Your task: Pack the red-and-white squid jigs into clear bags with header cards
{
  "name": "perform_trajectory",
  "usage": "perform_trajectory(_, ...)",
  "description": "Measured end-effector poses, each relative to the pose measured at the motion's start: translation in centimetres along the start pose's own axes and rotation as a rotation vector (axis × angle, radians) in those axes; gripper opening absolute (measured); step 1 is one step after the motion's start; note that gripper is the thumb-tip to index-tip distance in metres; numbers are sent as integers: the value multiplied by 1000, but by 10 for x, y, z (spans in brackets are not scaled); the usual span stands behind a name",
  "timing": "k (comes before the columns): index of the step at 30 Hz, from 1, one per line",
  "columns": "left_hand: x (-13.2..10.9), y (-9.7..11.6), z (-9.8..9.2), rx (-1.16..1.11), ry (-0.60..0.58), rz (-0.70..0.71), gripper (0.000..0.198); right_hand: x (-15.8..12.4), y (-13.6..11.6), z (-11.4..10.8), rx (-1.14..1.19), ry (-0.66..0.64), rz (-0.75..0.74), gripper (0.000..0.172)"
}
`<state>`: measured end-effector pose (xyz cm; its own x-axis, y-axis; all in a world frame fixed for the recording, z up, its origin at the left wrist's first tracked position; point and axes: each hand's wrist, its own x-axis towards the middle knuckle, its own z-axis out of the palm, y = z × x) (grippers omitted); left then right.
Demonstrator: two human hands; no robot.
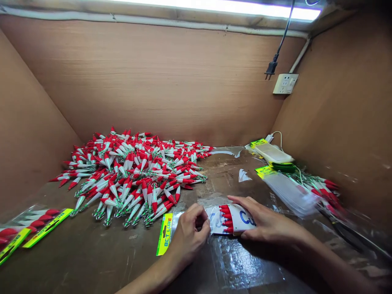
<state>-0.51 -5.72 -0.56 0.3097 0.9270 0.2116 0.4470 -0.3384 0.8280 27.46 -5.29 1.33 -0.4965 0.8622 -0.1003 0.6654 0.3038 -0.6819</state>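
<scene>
My left hand (193, 230) is closed in a pinch at the open end of a clear plastic bag. The bag's yellow-green header (165, 234), printed BCT LURE, lies flat to the left of that hand. My right hand (265, 220) grips a white holder (243, 218) with blue handwriting on it. A row of red-tipped fishing lures (226, 219) sticks out of the holder's left end, pointing at the bag. Fingers of my left hand hide part of the bag, and I cannot tell how far the lure tips are inside it.
A big heap of red-and-white lures (131, 171) covers the back left. Packed bags (36, 228) lie at the left edge. Empty bags (284, 190), more lures (326, 188) and pliers (339, 230) lie at right. A plug (271, 69) hangs above; wooden walls (165, 81) enclose the table.
</scene>
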Motion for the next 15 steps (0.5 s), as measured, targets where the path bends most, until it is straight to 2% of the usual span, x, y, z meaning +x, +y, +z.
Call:
perform_trajectory(6,5,-14,-1,-183,155,-120,20,0,2,-1,4,-20,6,95)
perform_trajectory(11,9,-25,-2,-356,254,-204,23,2,2,2,-3,13,14,93)
perform_trajectory(13,8,-24,-2,-355,251,-181,23,2,1,3,-6,19,24,93)
perform_trajectory(15,6,-18,-1,-267,192,-104,20,1,1,2,-2,16,29,93)
